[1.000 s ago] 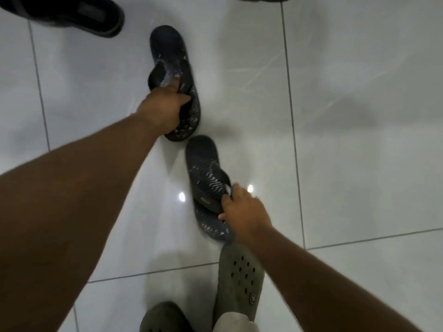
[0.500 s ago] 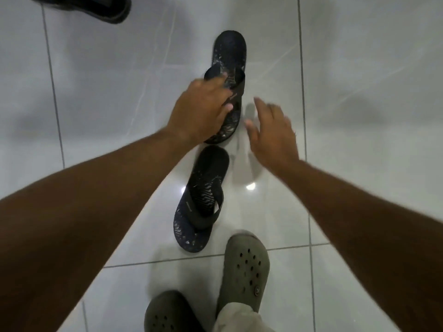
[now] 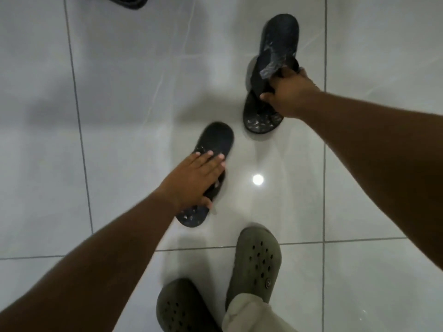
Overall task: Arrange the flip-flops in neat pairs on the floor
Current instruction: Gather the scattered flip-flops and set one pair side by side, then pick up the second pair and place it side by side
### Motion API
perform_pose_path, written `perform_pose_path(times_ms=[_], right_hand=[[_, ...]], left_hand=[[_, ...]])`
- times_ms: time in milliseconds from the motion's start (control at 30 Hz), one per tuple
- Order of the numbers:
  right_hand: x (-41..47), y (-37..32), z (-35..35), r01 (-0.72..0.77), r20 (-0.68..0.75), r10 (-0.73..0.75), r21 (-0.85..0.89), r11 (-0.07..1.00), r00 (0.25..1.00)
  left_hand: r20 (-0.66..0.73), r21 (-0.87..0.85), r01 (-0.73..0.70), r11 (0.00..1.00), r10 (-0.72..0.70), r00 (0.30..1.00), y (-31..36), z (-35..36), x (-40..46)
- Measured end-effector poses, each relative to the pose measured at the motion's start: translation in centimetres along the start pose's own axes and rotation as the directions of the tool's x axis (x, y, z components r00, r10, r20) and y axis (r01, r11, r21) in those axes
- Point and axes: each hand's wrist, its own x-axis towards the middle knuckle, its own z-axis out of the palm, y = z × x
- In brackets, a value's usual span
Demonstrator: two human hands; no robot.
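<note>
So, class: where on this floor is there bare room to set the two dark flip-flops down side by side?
Bare tile lies left of the near flip-flop, below the black shoe. More lies right of the far flip-flop. It is crowded near the green clogs.

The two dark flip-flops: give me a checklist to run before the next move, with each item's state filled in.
1. Right hand grips the far flip-flop by its strap: ok.
2. Left hand lies flat on the near flip-flop, fingers not curled round it: ok for sliding, not ok for lifting.
3. Flip-flops side by side and aligned: not ok; they lie apart, staggered.
4. Both point the same way: ok, roughly.
5. Floor between them free: ok.
6. Green clogs out of the path: ok.
</note>
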Motion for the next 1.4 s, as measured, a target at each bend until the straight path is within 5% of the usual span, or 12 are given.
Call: perform_pose_path(times_ms=[133, 267, 367, 500, 833, 1200, 1400], right_hand=[[-5.2, 0.5, 1.0, 0.008, 0.067, -0.002, -0.092, 0.996, 0.998], [-12.4, -3.3, 6.0, 0.169, 0.164, -0.150, -0.112, 0.979, 0.975], [-14.1, -4.0, 7.2, 0.011, 0.235, -0.025, 0.064, 0.998, 0.972], [-14.2, -2.8, 7.2, -0.015, 0.191, -0.009, 0.125, 0.992, 0.981], [-17.7, 2.8, 8.6, -0.071, 0.271, 0.052, 0.062, 0.996, 0.961], [-16.1, 2.2, 7.8, -0.083, 0.261, 0.062, 0.068, 0.994, 0.963], [-16.6, 0.8, 4.9, -0.216, 0.241, 0.184, 0.116, 0.969, 0.953]], left_hand=[[-0.011, -0.057, 0.334, 0.941, -0.335, 0.942, -2.5, -1.3, 0.3], [0.014, -0.245, 0.431, 0.869, -0.441, 0.897, -0.7, -2.8, 2.5], [0.019, -0.392, 0.371, 0.842, -0.395, 0.918, 0.9, -3.9, 4.3], [0.008, -0.384, 0.207, 0.900, -0.221, 0.975, 3.0, -4.8, 6.1], [-0.077, -0.382, 0.170, 0.909, -0.214, 0.974, 6.1, -6.4, 9.8], [-0.074, -0.370, 0.188, 0.910, -0.231, 0.970, 7.1, -6.1, 9.7], [-0.057, -0.359, 0.197, 0.912, -0.232, 0.971, 6.5, -8.7, 6.8]])
